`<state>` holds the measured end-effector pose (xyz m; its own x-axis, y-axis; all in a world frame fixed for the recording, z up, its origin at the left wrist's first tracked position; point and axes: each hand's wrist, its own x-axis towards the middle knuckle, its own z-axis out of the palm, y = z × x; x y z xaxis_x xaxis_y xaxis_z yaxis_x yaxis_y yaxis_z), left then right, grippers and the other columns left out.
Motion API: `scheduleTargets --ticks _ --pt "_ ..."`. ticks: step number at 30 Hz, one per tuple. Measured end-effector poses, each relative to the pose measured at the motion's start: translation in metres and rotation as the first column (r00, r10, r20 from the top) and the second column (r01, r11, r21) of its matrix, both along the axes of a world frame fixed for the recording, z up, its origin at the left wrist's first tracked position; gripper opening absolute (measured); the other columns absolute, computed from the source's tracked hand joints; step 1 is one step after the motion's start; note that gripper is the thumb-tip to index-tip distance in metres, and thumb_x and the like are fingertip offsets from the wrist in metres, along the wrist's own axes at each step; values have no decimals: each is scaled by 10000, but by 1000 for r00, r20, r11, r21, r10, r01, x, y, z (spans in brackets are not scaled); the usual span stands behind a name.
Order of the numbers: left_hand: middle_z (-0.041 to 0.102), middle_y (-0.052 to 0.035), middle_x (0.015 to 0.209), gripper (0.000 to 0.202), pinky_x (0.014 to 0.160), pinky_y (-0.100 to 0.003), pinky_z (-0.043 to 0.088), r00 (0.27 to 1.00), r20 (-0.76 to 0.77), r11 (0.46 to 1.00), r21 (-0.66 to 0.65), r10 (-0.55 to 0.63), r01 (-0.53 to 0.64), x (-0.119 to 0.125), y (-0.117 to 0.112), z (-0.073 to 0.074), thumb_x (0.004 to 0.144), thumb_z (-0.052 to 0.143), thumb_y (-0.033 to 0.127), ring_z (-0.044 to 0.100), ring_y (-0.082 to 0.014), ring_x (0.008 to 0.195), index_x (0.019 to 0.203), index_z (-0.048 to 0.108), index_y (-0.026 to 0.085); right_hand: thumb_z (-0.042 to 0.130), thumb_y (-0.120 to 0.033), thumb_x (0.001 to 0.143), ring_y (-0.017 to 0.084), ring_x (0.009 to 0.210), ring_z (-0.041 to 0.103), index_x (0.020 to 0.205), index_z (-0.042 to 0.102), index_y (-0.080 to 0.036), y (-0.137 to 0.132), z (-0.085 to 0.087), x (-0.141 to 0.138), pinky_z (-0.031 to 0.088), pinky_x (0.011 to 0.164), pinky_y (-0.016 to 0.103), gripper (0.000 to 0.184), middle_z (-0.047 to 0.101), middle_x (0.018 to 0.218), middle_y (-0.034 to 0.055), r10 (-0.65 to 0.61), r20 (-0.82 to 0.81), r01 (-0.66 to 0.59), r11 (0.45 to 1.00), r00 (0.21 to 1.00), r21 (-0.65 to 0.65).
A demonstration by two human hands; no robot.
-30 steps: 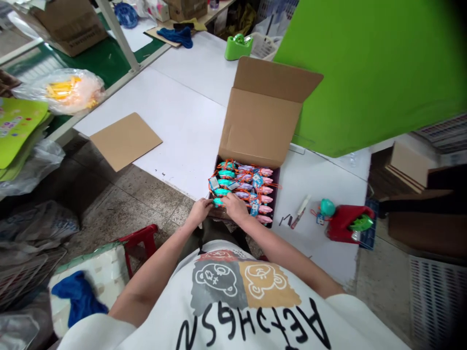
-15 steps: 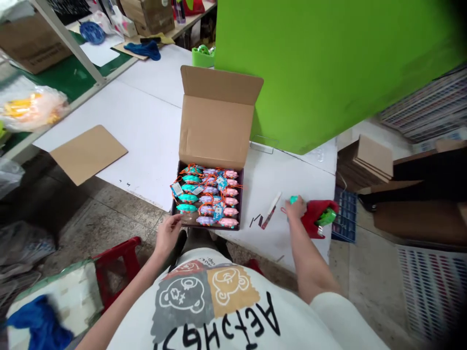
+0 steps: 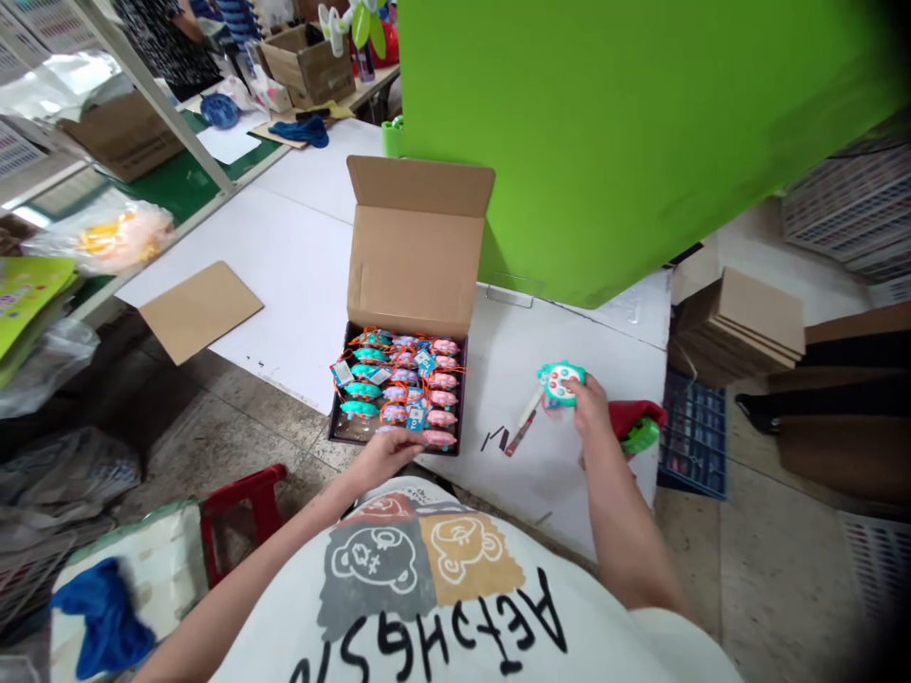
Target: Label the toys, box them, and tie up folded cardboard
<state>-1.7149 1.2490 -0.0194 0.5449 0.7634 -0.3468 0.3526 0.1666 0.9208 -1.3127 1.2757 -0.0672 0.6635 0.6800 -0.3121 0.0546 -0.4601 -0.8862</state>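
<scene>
My right hand grips a teal toy with a white face and small coloured buttons, held above the table's right part. In front of me stands an open cardboard box with its lid up. Packed in it on edge are rows of similar toys: teal, purple and pink, with orange cords and blue tags. Over the box's near edge lies my left hand, fingers stretched rightward beside the front pink toy. It covers most of the front purple one; whether it touches a toy is unclear.
A utility knife and dark blade pieces lie on the white table. A red tape dispenser with green tape sits at the right edge. A cardboard sheet overhangs the left edge. A large green panel stands behind.
My right hand has come left and up from beside the tape dispenser, turning the teal toy face up. My left hand has slid right along the box's near edge. The view has shifted.
</scene>
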Motion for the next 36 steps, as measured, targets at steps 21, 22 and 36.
scheduleTargets --ticks 21,22,36 --pt "632 -15 735 364 657 -232 450 658 340 700 -582 671 -413 -77 16 -1 654 782 465 574 -115 674 725 616 148 622 -351 778 182 866 589 1067 626 -185 -27 42 -301 485 802 324 334 656 961 29 883 -81 -884 466 463 27" --pt "616 -4 705 363 605 -218 427 675 311 706 -548 669 -448 -89 20 -4 653 781 464 550 -100 629 715 610 149 631 -327 766 192 896 582 1042 636 -188 -22 38 -305 471 833 338 309 655 964 34 879 37 -879 477 476 -15" --pt "516 50 600 448 572 -237 427 617 110 547 -601 779 -583 -159 38 -79 480 844 416 493 -85 553 710 554 163 556 -264 878 228 1001 508 1067 595 -183 -10 -11 -373 460 841 320 210 556 1032 88 802 597 -859 319 19 -401"
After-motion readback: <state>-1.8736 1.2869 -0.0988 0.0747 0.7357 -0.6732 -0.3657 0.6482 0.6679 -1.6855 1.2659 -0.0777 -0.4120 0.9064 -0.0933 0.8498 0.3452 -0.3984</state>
